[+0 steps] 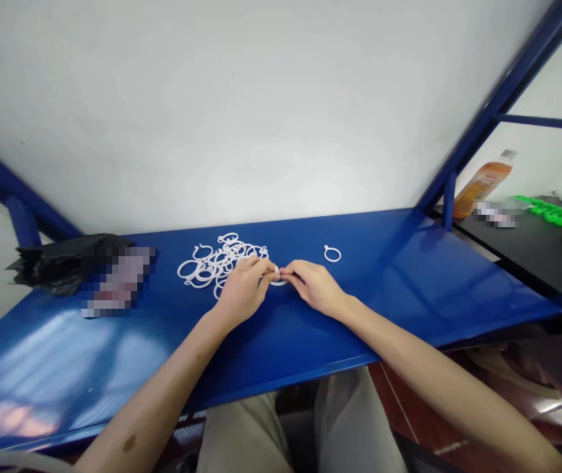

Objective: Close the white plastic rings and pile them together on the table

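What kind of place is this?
Probably a small workshop or assembly bench. A blue metal table holds a pile of white plastic rings, the left hand and right hand pinch one ring between them, and green plastic parts lie on the next bench.

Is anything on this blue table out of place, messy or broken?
Nothing looks spilled or broken. One lone ring lies by itself on the blue table, apart from the tangled pile of white rings by the left hand. The left hand and right hand pinch a held ring between them.
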Motion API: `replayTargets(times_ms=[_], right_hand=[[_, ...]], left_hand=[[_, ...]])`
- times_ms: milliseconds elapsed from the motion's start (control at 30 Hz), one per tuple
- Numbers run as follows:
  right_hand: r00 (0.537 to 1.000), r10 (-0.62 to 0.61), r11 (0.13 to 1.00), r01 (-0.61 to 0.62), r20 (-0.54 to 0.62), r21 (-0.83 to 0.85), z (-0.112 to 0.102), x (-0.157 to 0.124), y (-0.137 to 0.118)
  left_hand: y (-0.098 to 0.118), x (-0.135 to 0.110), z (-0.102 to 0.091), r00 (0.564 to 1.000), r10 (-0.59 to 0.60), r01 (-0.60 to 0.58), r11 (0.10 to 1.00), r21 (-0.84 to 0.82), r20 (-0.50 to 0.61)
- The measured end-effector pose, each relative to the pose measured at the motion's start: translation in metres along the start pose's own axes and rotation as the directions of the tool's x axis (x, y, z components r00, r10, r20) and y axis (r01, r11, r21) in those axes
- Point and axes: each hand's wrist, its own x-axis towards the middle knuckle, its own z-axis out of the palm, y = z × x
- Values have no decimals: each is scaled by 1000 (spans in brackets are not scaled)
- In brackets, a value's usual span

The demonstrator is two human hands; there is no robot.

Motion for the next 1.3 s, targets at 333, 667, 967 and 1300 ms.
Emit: replayTargets(times_ms=[333, 667, 967, 1300], right_hand=[[816, 464, 790, -557, -345, -255, -50, 1, 68], [800, 445, 721, -587, -403, -369, -53, -5, 73], [933, 356, 880, -351, 45, 320, -13, 9, 8], [932, 361, 822, -317, -3, 473, -9, 8, 4]], left_hand=[[-10, 1, -6, 987, -46, -14, 930, 366, 155], [1, 5, -11, 997, 48, -53, 995, 88, 55], [4, 2, -1, 986, 164, -164, 986, 13, 28], [1, 3, 5, 962, -237, 232, 971, -50, -133]])
